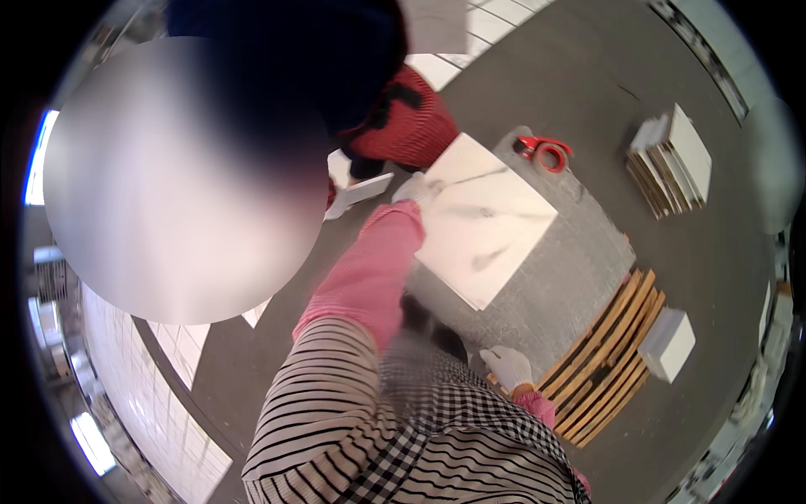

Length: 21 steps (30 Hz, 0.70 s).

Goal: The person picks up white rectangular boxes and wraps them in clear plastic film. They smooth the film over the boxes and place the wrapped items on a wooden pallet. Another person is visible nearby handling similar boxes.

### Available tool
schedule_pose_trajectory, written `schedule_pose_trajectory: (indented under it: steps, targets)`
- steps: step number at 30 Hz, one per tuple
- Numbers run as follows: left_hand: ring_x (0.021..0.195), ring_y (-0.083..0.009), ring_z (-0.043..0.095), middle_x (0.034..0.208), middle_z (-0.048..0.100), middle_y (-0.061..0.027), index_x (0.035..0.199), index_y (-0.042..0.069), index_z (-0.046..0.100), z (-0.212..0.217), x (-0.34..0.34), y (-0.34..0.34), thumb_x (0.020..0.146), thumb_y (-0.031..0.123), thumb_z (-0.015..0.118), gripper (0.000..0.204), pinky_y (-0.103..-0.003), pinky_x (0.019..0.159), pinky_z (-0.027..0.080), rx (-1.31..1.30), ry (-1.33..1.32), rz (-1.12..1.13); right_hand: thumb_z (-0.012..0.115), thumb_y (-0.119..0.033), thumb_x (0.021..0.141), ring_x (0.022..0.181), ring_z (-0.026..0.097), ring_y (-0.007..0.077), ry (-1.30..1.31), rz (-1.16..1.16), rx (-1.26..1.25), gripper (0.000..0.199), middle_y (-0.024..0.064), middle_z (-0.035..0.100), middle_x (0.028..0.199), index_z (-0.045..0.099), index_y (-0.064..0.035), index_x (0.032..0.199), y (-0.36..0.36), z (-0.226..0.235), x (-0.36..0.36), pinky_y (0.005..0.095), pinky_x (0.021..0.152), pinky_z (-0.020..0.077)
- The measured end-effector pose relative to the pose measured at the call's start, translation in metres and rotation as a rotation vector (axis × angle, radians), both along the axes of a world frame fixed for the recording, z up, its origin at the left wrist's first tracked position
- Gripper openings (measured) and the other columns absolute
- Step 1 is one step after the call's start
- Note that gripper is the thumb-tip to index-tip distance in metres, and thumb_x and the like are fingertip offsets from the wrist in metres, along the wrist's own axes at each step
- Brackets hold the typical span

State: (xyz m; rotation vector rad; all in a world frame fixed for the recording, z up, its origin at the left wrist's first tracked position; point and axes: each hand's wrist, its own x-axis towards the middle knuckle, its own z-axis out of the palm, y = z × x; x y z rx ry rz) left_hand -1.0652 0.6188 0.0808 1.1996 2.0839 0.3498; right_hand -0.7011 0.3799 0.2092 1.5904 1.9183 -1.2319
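Note:
My left hand point(410, 191), in a white glove below a pink sleeve cover, is at the left corner of a white marbled square tile point(487, 220). Its fingers blend into the white tile, so their grip is hard to make out. The tile lies on a grey sheet-topped surface point(546, 294), with another tile edge showing beneath it. My right hand point(508, 367), also white-gloved, rests with fingers extended at the near edge of that surface, holding nothing. A red tape dispenser point(546, 153) lies beyond the tile.
Curved wooden slats point(600, 361) edge the surface beside a white box point(667, 344). A stack of tiles or boards point(672, 164) stands on the floor at right. Across from me, a person in dark clothes with a red sleeve point(411, 118) is near a small white piece point(368, 188).

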Motion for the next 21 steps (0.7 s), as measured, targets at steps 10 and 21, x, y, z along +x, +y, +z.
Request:
schedule_pose_trajectory:
  steps: [10, 21]
  targets:
    - [0.114, -0.0340, 0.060, 0.117, 0.065, -0.0144, 0.124, 0.006, 0.057, 0.051, 0.016, -0.111, 0.084, 0.044, 0.075, 0.059, -0.049, 0.095, 0.047, 0.340, 0.329, 0.249, 0.054, -0.042, 0.097, 0.093, 0.068, 0.0401, -0.081, 0.028, -0.129, 0.041, 0.0151, 0.074, 0.095, 0.074, -0.0065, 0.095, 0.001, 0.041, -0.034, 0.0476, 0.083, 0.0509]
    - [0.115, -0.0368, 0.068, 0.119, 0.072, -0.0243, 0.117, 0.004, 0.075, 0.027, -0.069, -0.577, 0.087, 0.046, 0.065, 0.052, -0.047, 0.096, 0.054, -0.667, -0.182, 0.663, 0.051, -0.052, 0.095, 0.105, 0.067, 0.0406, -0.128, 0.499, -0.023, 0.049, 0.0176, 0.074, 0.105, 0.076, -0.0091, 0.098, -0.035, 0.019, -0.116, 0.0490, 0.091, 0.0508]
